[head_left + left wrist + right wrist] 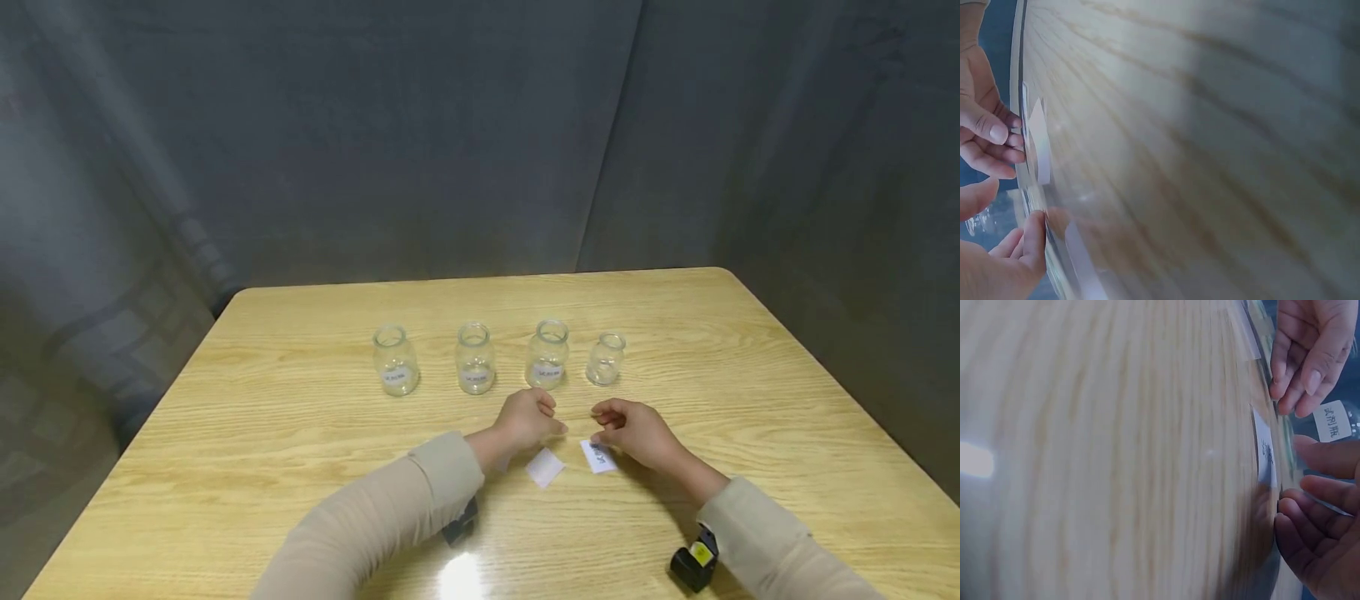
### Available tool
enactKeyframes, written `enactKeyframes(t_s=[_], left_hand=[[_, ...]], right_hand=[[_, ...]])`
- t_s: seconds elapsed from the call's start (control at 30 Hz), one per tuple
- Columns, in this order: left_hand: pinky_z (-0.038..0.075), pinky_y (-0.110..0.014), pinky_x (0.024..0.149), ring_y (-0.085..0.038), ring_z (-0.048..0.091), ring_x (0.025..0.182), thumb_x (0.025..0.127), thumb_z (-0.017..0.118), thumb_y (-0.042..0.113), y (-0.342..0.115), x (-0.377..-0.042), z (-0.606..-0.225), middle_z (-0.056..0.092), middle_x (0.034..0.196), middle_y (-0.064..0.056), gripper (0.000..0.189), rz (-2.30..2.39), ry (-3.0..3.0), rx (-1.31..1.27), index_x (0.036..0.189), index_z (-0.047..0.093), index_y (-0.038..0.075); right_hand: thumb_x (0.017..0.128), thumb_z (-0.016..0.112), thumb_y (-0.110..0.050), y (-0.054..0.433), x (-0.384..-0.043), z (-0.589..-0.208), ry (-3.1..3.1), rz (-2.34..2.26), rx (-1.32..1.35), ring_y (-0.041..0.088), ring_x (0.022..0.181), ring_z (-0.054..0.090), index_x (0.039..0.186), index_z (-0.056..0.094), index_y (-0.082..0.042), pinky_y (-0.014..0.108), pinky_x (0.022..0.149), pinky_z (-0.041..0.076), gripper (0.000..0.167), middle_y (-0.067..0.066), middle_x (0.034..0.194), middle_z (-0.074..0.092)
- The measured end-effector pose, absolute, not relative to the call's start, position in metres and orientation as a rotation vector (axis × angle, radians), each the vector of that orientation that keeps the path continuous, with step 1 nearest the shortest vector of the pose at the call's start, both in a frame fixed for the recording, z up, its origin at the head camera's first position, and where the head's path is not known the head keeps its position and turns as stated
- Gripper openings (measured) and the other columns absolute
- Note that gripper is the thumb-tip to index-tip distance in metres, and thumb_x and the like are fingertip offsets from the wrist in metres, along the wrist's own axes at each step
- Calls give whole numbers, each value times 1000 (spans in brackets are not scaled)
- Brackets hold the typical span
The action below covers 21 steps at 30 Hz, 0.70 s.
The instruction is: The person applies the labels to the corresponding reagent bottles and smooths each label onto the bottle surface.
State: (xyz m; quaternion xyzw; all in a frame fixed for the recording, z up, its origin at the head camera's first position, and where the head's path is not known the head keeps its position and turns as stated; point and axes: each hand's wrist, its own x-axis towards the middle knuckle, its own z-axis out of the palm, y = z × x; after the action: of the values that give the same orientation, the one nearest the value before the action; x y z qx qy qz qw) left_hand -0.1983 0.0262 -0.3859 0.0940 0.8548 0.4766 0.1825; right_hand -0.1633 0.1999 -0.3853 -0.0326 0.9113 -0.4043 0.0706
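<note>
My left hand (pixel 528 421) hovers low over the table in front of the third jar (pixel 547 354), thumb and fingers apart. A blank-looking white slip (pixel 544 468) lies just below it. Opposite, my right hand (pixel 637 429) has its fingers loosely bent, the thumb beside a white label (pixel 597 457) with dark handwriting. In the right wrist view that label (pixel 1264 450) lies on the table, and a gap shows between my right thumb and forefinger. Another pale slip (pixel 504 462) is partly hidden by my left wrist. Neither hand visibly holds anything.
Left of the third jar stand two similar glass jars (pixel 395 360) (pixel 475 358); all three bear white labels. A smaller jar (pixel 605 359) without a visible label stands at the row's right end. Black wrist devices (pixel 693 562) sit at both cuffs. Grey curtains surround the wooden table (pixel 262 375).
</note>
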Motion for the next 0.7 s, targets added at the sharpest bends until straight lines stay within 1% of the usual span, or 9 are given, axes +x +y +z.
enactKeyframes(t_s=[0.1,0.23,0.37,0.47,0.7], left_hand=[[46,-23,69,-15,53,75,67,71,6,29,-196,-385,56,82,-2,32,1337,2386,276,95,56,0],[46,-22,68,-14,52,74,67,70,3,31,-194,-385,55,80,-1,30,1311,2379,307,94,57,0],[45,-20,64,-13,52,70,65,68,-3,32,-193,-385,56,78,-2,28,1319,2372,341,92,58,-1],[45,-20,64,-13,52,70,65,66,-6,33,-191,-384,56,78,-4,28,1329,2340,368,91,58,-1],[46,-20,63,-13,53,69,68,64,-7,37,-190,-384,57,79,-4,27,1351,2245,384,93,57,-2]], right_hand=[[71,68,-5,203,-160,-384,2710,-1182,-142,20,81,50,104,55,6,28,64,44,38,10,94,57],[67,71,-8,204,-155,-383,2744,-1070,-232,17,81,48,104,57,3,30,67,44,41,5,92,54],[63,74,-8,201,-151,-384,2828,-929,-320,15,76,46,100,59,2,31,67,42,41,1,83,52],[62,74,-8,200,-150,-385,2872,-866,-354,13,72,44,94,60,1,29,63,41,35,-1,78,50],[63,73,-3,199,-151,-387,2904,-828,-384,12,72,48,84,60,-4,28,63,43,24,-2,77,51]])
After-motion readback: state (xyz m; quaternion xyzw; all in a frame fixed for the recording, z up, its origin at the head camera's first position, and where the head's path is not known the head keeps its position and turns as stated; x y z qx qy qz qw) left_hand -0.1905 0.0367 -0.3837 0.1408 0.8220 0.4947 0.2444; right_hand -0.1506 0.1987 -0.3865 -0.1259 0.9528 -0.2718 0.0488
